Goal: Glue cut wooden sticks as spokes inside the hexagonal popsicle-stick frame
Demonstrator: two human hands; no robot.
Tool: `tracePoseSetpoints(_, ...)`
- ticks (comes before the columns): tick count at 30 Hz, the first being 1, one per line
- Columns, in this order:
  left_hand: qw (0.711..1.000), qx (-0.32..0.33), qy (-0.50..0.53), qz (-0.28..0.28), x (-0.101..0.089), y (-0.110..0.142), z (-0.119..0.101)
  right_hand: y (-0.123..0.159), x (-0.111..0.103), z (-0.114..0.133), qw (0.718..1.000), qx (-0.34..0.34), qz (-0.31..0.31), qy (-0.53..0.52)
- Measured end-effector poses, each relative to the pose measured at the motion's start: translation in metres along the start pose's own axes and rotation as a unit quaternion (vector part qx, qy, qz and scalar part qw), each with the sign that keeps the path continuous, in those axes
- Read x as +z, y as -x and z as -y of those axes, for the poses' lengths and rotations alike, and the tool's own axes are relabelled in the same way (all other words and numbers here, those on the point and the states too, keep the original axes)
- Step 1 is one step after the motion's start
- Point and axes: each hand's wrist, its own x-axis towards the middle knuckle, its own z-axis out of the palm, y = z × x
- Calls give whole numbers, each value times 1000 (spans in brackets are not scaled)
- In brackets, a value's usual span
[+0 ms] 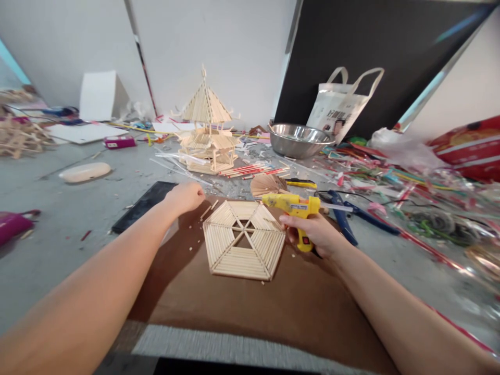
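Observation:
My right hand [312, 232] grips a yellow hot glue gun [291, 204] by its handle, with the nozzle pointing left and a clear glue stick out of its back. Under the nozzle lies a hexagonal panel of thin wooden sticks [246, 263], with spokes crossing an opening in its middle. My left hand [186, 198] is closed, beyond the panel's far left corner; what its fingers hold, if anything, is hidden. Near it are a few loose stick pieces [209, 210] and a dark flat slab [142, 208]. The panel rests on a brown board [234, 307].
Behind stands a stick-built pavilion model [207, 133], with red-and-white sticks [250, 171] before it. A steel bowl [300, 143] and a white bag [332, 109] stand back right. Blue-handled pliers [344, 219], a yellow cutter [300, 183] and tangled scraps lie right.

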Motion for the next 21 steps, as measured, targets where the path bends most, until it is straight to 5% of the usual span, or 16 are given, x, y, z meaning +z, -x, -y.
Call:
tracePoseSetpoints(11, 995, 71, -35, 69, -5, 8, -12, -2, -1, -4, 999, -25, -22, -32)
tracePoseSetpoints(21, 993, 61, -38, 97, -11, 15, -21, -1, 3, -4, 995, -28, -24, -89)
